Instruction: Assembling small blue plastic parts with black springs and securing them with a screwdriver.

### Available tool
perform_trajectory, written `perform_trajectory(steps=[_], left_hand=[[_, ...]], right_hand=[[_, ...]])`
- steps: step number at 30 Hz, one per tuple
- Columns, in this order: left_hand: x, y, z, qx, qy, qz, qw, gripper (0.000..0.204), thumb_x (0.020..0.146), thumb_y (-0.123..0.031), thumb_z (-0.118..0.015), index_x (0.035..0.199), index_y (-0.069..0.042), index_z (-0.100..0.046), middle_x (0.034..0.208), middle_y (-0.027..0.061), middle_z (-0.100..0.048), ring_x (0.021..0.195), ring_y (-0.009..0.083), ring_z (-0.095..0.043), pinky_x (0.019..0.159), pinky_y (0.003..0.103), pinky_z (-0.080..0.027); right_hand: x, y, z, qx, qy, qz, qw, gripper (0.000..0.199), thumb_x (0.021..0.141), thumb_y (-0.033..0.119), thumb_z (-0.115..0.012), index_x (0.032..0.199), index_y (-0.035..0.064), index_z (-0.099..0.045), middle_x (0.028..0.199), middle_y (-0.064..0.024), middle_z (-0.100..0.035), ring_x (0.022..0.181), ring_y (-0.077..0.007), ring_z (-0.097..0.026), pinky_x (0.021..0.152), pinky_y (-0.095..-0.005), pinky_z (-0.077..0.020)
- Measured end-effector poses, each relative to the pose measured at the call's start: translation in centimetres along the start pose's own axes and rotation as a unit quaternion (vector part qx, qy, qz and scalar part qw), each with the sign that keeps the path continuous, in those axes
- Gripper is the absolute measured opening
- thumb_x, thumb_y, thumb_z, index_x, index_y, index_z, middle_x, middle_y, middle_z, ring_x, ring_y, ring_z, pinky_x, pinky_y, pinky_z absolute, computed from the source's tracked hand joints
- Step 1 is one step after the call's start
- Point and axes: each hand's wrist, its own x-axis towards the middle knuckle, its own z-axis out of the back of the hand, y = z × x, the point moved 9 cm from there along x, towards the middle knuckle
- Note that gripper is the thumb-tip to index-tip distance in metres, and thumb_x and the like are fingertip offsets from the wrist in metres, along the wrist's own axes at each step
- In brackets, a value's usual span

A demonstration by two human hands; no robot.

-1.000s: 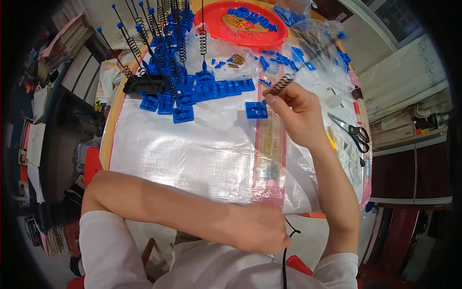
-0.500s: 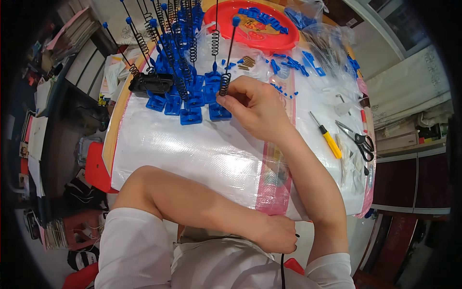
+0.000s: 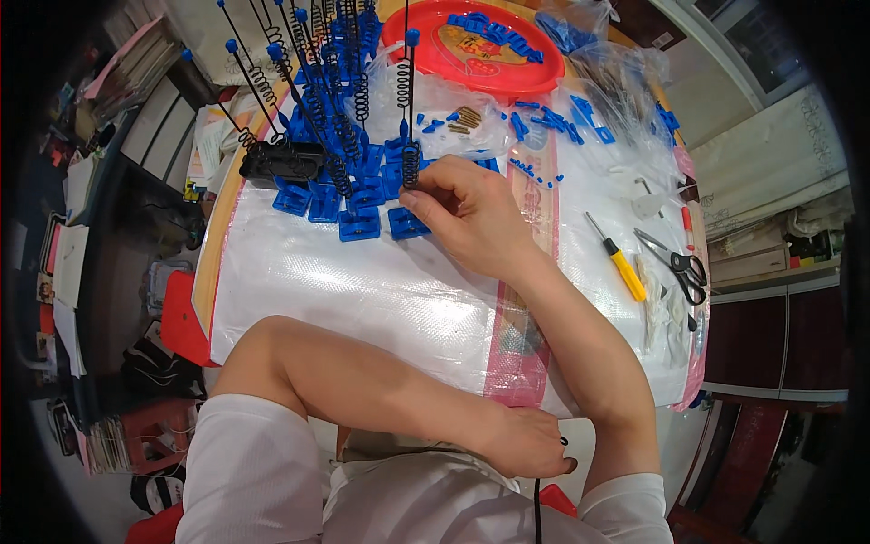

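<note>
My right hand [image 3: 471, 218] pinches the lower end of a black coil-spring rod [image 3: 411, 163] between thumb and fingers. The rod stands nearly upright with a blue cap [image 3: 412, 38] on top. Just below the fingertips sits a blue square base [image 3: 408, 223], partly hidden by the hand; whether the rod touches it I cannot tell. Close on the left are several more blue bases [image 3: 359, 225] with similar spring rods. In front of my body, my left hand [image 3: 530, 442] is closed around a black cable [image 3: 538, 512], whose lower part hangs below it.
A red round tray [image 3: 403, 45] with blue parts stands at the back. Brass pins [image 3: 468, 119] and small blue pieces [image 3: 553, 122] lie before it. At right are a yellow-handled screwdriver [image 3: 625, 272], scissors [image 3: 680, 267] and plastic bags [image 3: 625, 77]. A black block [image 3: 281, 163] sits left.
My right hand has shifted slightly left with the rod, which has gone from leaning right to nearly upright. My left hand has moved slightly right, its fingers a little changed.
</note>
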Motion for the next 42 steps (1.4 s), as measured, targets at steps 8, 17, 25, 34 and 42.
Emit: perform_trajectory(steps=[8, 17, 25, 34, 42], left_hand=[[0.2, -0.1, -0.2, -0.006, 0.023, 0.005, 1.0, 0.026, 0.081, -0.01, -0.057, 0.103, 0.005, -0.054, 0.06, 0.016, -0.061, 0.06, 0.0376, -0.065, 0.054, 0.048, -0.05], [0.1, 0.0, -0.2, 0.0, 0.008, -0.008, 1.0, 0.029, 0.079, -0.011, -0.057, 0.103, 0.006, -0.054, 0.056, 0.0155, -0.059, 0.058, 0.0378, -0.064, 0.052, 0.048, -0.049], [0.2, 0.0, -0.3, -0.003, 0.01, -0.01, 1.0, 0.03, 0.08, -0.012, -0.056, 0.104, 0.006, -0.055, 0.056, 0.0162, -0.06, 0.057, 0.0376, -0.064, 0.051, 0.048, -0.049], [0.2, 0.0, -0.2, -0.006, 0.021, -0.004, 1.0, 0.032, 0.08, -0.011, -0.057, 0.107, 0.006, -0.055, 0.057, 0.0163, -0.06, 0.058, 0.0374, -0.064, 0.051, 0.048, -0.05], [0.2, 0.2, -0.4, -0.014, 0.029, 0.004, 0.999, 0.033, 0.079, -0.01, -0.058, 0.107, 0.007, -0.055, 0.058, 0.0173, -0.06, 0.059, 0.0387, -0.064, 0.052, 0.048, -0.049]], right_hand=[[-0.4, -0.5, -0.6, 0.01, 0.049, -0.031, 0.998, 0.021, 0.081, 0.012, -0.073, 0.093, -0.0032, -0.067, 0.085, -0.0166, -0.066, 0.073, -0.0273, -0.066, 0.067, -0.0355, -0.0514], [-0.5, -0.5, -0.9, 0.01, 0.035, -0.023, 0.999, 0.021, 0.08, 0.01, -0.072, 0.095, -0.0032, -0.067, 0.085, -0.017, -0.066, 0.075, -0.028, -0.067, 0.069, -0.0362, -0.0519], [-0.6, -0.2, -0.5, -0.006, 0.008, 0.004, 1.0, 0.023, 0.081, 0.01, -0.076, 0.098, -0.0021, -0.066, 0.087, -0.0116, -0.066, 0.075, -0.0167, -0.066, 0.066, -0.0292, -0.0538], [-0.4, 0.0, -0.6, -0.001, -0.005, 0.062, 0.998, 0.013, 0.085, 0.008, -0.073, 0.091, -0.0008, -0.065, 0.083, -0.0099, -0.064, 0.07, -0.0163, -0.063, 0.061, -0.0278, -0.0496], [-0.4, -0.8, -1.1, 0.024, 0.014, 0.024, 0.999, 0.013, 0.087, 0.009, -0.071, 0.091, -0.0013, -0.063, 0.083, -0.0096, -0.064, 0.07, -0.0155, -0.062, 0.062, -0.0282, -0.0502]])
